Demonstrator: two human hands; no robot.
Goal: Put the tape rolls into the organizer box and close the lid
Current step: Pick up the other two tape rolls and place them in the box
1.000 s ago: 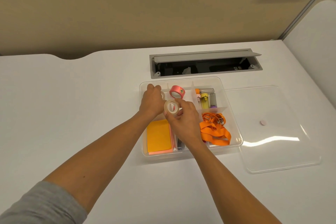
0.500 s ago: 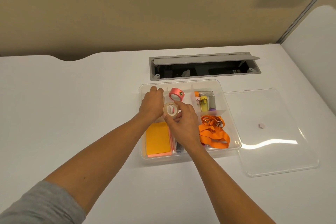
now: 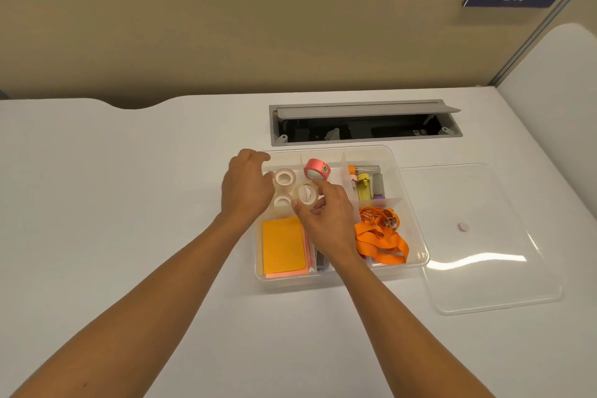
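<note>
1. Now both bare forearms reach forward from the lower corners over the white desk (image 3: 129,171) and meet above the clear organizer box (image 3: 416,255).
2. Right hand (image 3: 326,220): back of the hand up, wrist over the box's near middle, fingers curled. Thumb and fingertips pinch a clear tape roll (image 3: 305,193), held on edge above the back-left compartment with its open core facing the camera.
3. Left hand (image 3: 247,186): knuckles up at the box's left wall, fingers bent loosely inward with nothing held, their tips just beside a white tape roll (image 3: 283,177) lying flat in the back-left compartment.
4. A second white tape roll (image 3: 282,201) lies flat just nearer in that compartment, partly hidden by both hands.
5. A pink tape roll (image 3: 317,169) stands tilted in the back-middle compartment.
6. Orange sticky notes (image 3: 283,244) fill the front-left compartment; an orange lanyard (image 3: 381,241) lies front-right; small tubes (image 3: 365,186) sit back-right.
7. The clear lid (image 3: 484,236) lies flat on the desk, touching the box's right side.
</note>
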